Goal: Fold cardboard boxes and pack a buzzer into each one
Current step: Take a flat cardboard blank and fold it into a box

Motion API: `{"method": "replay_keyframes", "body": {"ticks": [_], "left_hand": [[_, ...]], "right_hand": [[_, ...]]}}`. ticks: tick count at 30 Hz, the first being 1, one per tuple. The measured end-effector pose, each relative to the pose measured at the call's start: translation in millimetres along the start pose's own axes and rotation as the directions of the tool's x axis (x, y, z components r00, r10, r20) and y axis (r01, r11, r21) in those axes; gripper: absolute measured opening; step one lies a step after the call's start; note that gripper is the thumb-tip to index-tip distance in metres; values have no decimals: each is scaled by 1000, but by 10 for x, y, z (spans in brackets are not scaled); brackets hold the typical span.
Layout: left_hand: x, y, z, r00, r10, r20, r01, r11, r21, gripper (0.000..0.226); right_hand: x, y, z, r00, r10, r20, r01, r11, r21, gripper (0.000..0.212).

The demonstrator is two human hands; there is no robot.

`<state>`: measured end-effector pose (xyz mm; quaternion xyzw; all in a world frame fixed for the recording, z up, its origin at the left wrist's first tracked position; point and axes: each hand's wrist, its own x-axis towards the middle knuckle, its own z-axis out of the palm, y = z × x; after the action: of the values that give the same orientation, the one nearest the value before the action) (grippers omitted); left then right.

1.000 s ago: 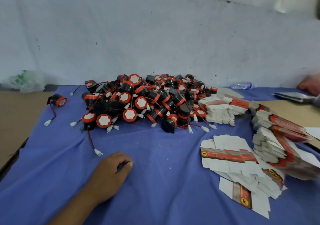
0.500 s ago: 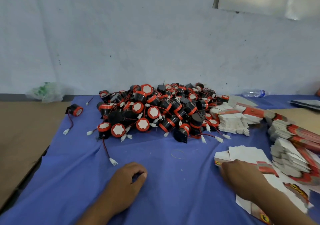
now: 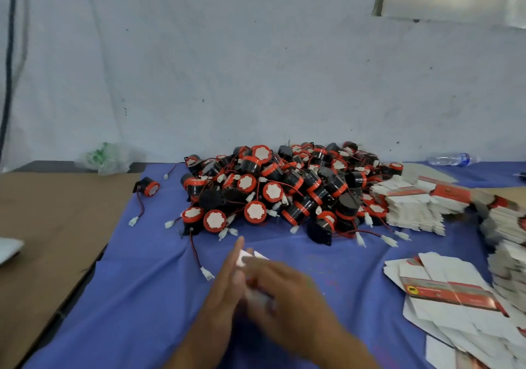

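Blurrily, right hand [image 3: 284,286] grips a flat carton [image 3: 246,256] pointing lengthwise toward the buzzers [image 3: 284,189], left hand [image 3: 227,280] straight-fingered against it.

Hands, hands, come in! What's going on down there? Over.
Left hand flat against box, right hand gripping it. Box blurred, fold unclear. Buzzers piled behind. Loose wire beside left hand. Over.
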<state>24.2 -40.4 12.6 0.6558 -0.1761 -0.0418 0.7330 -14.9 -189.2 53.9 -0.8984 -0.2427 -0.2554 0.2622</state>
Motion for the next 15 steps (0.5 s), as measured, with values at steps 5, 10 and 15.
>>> {"method": "replay_keyframes", "body": {"ticks": [5,10,15], "left_hand": [[49,-199,-174,995,-83,60,83,997,-7,84],[103,-213,-145,995,-49,87,45,998,51,84],[106,-149,-100,971,-91,220,119,986,-119,61]], "right_hand": [[-73,157,277,958,63,280,-132,963,234,74],[-143,417,139,891,185,415,-310,915,258,97],[-149,442,102,879,256,403,-423,810,407,95]]}}
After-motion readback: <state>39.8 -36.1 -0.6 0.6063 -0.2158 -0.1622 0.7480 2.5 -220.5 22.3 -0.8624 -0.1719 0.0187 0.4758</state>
